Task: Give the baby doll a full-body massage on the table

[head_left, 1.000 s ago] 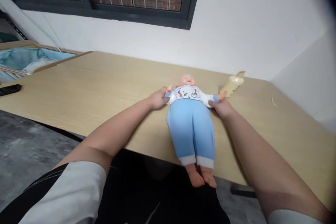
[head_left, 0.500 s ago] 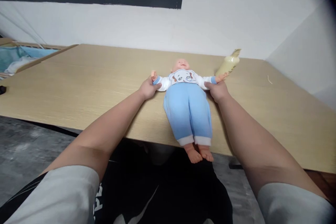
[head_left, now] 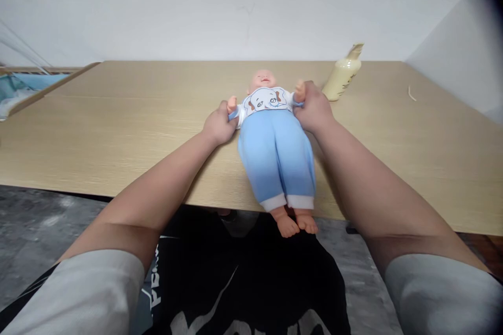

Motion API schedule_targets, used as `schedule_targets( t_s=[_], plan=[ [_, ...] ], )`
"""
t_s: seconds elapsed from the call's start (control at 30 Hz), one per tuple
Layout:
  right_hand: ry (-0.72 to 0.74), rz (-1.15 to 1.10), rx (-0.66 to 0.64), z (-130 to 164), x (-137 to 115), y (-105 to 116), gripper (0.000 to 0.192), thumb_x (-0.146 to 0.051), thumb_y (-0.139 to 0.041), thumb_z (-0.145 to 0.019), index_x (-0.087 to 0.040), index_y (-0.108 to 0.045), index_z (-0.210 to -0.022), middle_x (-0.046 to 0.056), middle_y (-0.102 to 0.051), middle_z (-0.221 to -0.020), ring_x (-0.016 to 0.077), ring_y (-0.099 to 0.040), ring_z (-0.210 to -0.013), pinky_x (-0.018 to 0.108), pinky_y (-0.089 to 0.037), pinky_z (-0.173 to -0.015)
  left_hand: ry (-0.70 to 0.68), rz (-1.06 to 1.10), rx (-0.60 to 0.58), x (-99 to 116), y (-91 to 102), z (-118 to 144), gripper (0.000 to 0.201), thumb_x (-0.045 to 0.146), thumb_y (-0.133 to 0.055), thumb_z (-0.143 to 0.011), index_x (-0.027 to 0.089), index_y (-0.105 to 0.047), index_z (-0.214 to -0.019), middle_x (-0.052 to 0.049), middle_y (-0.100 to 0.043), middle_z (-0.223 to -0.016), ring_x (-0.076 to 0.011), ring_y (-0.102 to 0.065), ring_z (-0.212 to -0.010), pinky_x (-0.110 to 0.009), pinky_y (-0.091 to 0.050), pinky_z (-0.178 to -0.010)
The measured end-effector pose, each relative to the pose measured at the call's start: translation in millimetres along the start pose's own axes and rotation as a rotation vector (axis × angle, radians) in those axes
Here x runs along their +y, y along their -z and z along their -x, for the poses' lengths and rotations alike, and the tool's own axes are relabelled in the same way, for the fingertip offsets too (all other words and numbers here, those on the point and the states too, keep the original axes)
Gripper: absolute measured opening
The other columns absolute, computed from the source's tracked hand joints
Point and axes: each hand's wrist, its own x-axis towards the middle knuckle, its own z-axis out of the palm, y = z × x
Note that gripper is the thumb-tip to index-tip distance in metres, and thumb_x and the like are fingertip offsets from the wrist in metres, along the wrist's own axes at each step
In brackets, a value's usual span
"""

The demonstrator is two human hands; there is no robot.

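Note:
A baby doll [head_left: 275, 146] in blue trousers and a white elephant shirt lies on its back on the wooden table [head_left: 118, 125], its bare feet hanging over the near edge. My left hand [head_left: 218, 125] grips the doll's arm on the left side. My right hand [head_left: 312, 110] grips the doll's other arm and holds it bent upward, close to the doll's head. A cream baby bottle [head_left: 343, 76] lies tilted on the table just beyond my right hand, not touching it.
A white wall runs behind the table and turns a corner at the right. A crib with blue bedding [head_left: 15, 91] stands at the far left. A small pale scrap [head_left: 411, 93] lies on the table at the right. Grey floor shows below.
Both doll arms were stretched out sideways; now my hands have drawn them inward, the right one lifted beside the head. The view has tilted downward, so the window has almost left the picture.

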Motion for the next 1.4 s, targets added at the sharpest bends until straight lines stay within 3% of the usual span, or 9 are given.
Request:
schedule_targets(
  t_s=[0.17,0.3,0.43,0.7,0.9,1.03,1.17,1.27,1.4],
  plan=[
    [0.074,0.326,-0.136,-0.1,-23.6,0.0,0.039,-0.042,-0.062,-0.086,-0.013,-0.054,-0.110,0.013,-0.055,-0.102,0.0321,-0.054,-0.094,0.049,-0.044,-0.085,-0.082,-0.239,-0.099,29.4,-1.2,-0.9,0.045,0.049,-0.050,-0.091,0.015,-0.050,-0.121,-0.016,-0.061,-0.112,-0.0391,-0.059,-0.107,-0.049,-0.043,-0.094],
    [0.082,0.496,-0.223,3.5,-30.0,3.0,0.025,-0.024,-0.050,-0.091,-0.011,-0.055,-0.112,0.018,-0.056,-0.105,0.0327,-0.056,-0.091,0.045,-0.044,-0.081,-0.132,-0.362,-0.179,41.7,1.7,-9.3,0.038,0.036,-0.052,-0.091,0.014,-0.049,-0.122,-0.016,-0.059,-0.113,-0.0380,-0.059,-0.109,-0.047,-0.041,-0.096],
    [0.103,0.629,-0.253,7.3,-40.4,5.1,0.027,-0.014,-0.038,-0.094,-0.012,-0.056,-0.113,0.019,-0.059,-0.105,0.0313,-0.057,-0.090,0.040,-0.044,-0.076,-0.166,-0.457,-0.228,48.4,5.1,-14.9,0.031,0.026,-0.051,-0.089,0.014,-0.052,-0.118,-0.017,-0.061,-0.110,-0.0360,-0.060,-0.108,-0.044,-0.042,-0.095],
    [0.057,0.605,-0.242,10.4,-40.0,3.3,0.027,-0.016,-0.038,-0.094,-0.014,-0.057,-0.114,0.020,-0.060,-0.105,0.0297,-0.061,-0.086,0.039,-0.045,-0.074,-0.140,-0.350,-0.172,43.4,4.6,-14.9,0.027,0.031,-0.057,-0.086,0.018,-0.054,-0.109,-0.017,-0.064,-0.109,-0.0371,-0.062,-0.106,-0.045,-0.045,-0.091],
    [-0.082,0.193,-0.096,8.8,-7.6,2.9,0.024,-0.037,-0.055,-0.086,-0.020,-0.059,-0.104,0.013,-0.066,-0.102,0.0315,-0.063,-0.090,0.040,-0.050,-0.078,0.042,-0.049,-0.028,14.9,4.7,-8.8,0.041,0.047,-0.058,-0.084,0.020,-0.052,-0.114,-0.015,-0.069,-0.105,-0.0391,-0.064,-0.105,-0.049,-0.047,-0.091],
    [-0.322,-0.489,-0.043,5.8,24.5,1.9,0.026,-0.024,-0.061,-0.074,-0.020,-0.060,-0.100,0.009,-0.069,-0.103,0.0300,-0.065,-0.098,0.043,-0.055,-0.087,0.141,0.260,0.035,-9.9,5.9,-12.9,0.043,0.041,-0.053,-0.085,0.020,-0.051,-0.123,-0.011,-0.070,-0.110,-0.0311,-0.065,-0.107,-0.046,-0.051,-0.094],
    [-0.547,-1.183,-0.051,1.9,47.8,0.6,0.036,-0.016,-0.057,-0.070,-0.017,-0.055,-0.106,0.013,-0.067,-0.115,0.0289,-0.066,-0.108,0.046,-0.058,-0.092,0.193,0.566,0.034,-28.3,4.6,-20.7,0.043,0.038,-0.050,-0.087,0.018,-0.051,-0.126,-0.013,-0.067,-0.120,-0.0259,-0.068,-0.106,-0.040,-0.058,-0.088],
    [-0.579,-1.306,-0.064,0.8,52.8,-2.5,0.035,-0.016,-0.054,-0.072,-0.017,-0.053,-0.106,0.015,-0.065,-0.118,0.0286,-0.064,-0.113,0.048,-0.057,-0.094,0.215,0.692,0.028,-36.6,2.5,-24.0,0.043,0.039,-0.057,-0.085,0.022,-0.053,-0.125,-0.013,-0.068,-0.121,-0.0266,-0.069,-0.106,-0.042,-0.060,-0.087],
    [-0.533,-1.216,0.016,2.5,48.2,-11.5,0.033,-0.022,-0.053,-0.074,-0.019,-0.052,-0.107,0.015,-0.065,-0.118,0.0291,-0.065,-0.112,0.048,-0.059,-0.090,0.206,0.692,0.007,-37.8,0.3,-23.6,0.042,0.037,-0.052,-0.088,0.021,-0.052,-0.127,-0.014,-0.066,-0.124,-0.0265,-0.068,-0.108,-0.042,-0.059,-0.089]
  ],
)
